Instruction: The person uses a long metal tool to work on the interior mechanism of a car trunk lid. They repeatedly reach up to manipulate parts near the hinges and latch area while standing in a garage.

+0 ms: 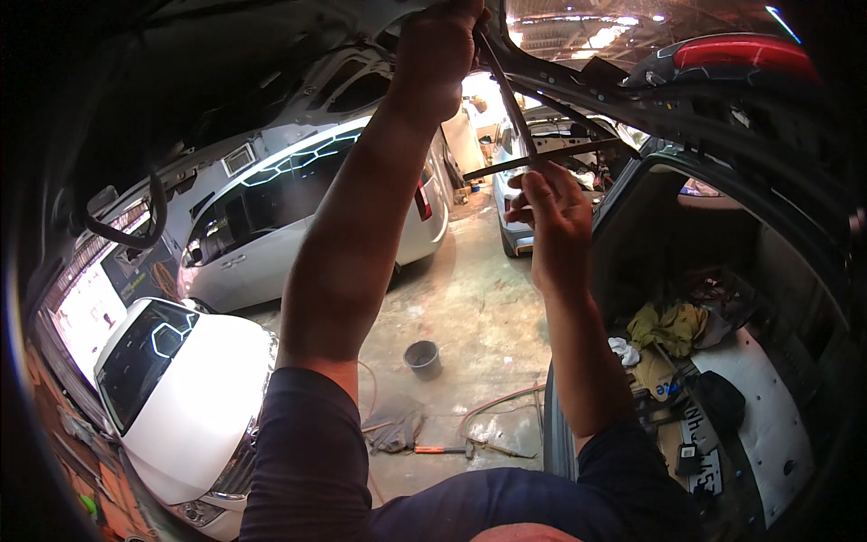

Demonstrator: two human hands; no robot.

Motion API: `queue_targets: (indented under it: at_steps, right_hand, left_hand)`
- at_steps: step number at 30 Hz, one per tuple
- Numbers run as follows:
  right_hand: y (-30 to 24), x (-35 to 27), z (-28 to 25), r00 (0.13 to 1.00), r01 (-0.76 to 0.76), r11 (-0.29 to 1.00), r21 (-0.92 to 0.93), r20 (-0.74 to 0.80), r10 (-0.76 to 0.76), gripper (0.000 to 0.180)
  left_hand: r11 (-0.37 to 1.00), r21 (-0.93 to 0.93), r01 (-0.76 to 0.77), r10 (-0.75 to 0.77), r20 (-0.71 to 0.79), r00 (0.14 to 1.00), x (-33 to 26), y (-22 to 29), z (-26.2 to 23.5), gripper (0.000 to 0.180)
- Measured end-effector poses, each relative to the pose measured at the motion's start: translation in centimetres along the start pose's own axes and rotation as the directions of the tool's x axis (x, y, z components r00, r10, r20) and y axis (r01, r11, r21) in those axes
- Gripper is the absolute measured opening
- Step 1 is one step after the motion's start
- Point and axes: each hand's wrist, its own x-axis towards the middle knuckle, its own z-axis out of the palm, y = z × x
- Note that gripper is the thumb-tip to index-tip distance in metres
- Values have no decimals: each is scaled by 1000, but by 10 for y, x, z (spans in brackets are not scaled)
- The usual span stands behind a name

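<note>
My left hand (pixel 438 59) is raised high against the dark metal underside of a raised vehicle panel (pixel 298 86). Its fingers are closed near the upper end of a long thin dark rod (pixel 508 95), but the panel's shadow partly hides them. Lower down and to the right, my right hand (pixel 555 203) is closed with thumb and fingertips at the rod's lower end. A dark narrow bar (pixel 497 169) crosses the rod just above those fingertips. Whether bar and rod are joined, I cannot tell.
A vehicle's open interior on the right holds a yellow-green cloth (pixel 666 327), number plates (pixel 704 474) and a pale panel (pixel 759 425). Beyond stand a white van (pixel 262 230) and a white car (pixel 194 397). A black bucket (pixel 422 359), hoses and an orange-handled hammer (pixel 442 449) lie on the floor.
</note>
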Motion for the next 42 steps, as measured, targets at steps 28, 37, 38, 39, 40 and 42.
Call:
queue_targets:
  at_steps: [28, 37, 38, 39, 40, 42]
  right_hand:
    - [0, 25, -19, 699, -703, 511, 495, 616, 364, 33]
    - [-23, 7, 4, 908, -390, 823, 414, 322, 269, 30]
    - [-22, 19, -9, 690, -704, 454, 547, 677, 254, 30]
    - [-17, 20, -14, 732, -660, 531, 532, 613, 296, 30]
    - [-16, 19, -15, 774, -614, 601, 512, 543, 327, 30]
    - [-19, 13, -15, 902, -430, 864, 262, 162, 400, 27]
  left_hand:
    - [999, 42, 18, -18, -2, 1000, 9, 1, 0, 32]
    - [933, 334, -135, 149, -17, 989, 10, 7, -2, 36]
    - [914, 374, -161, 177, -9, 984, 10, 9, 0, 36]
    - [918, 378, -118, 136, -23, 990, 10, 10, 0, 35]
    - [920, 386, -74, 94, -33, 995, 9, 13, -1, 35]
    - [928, 371, -32, 44, -23, 999, 9, 18, 0, 35]
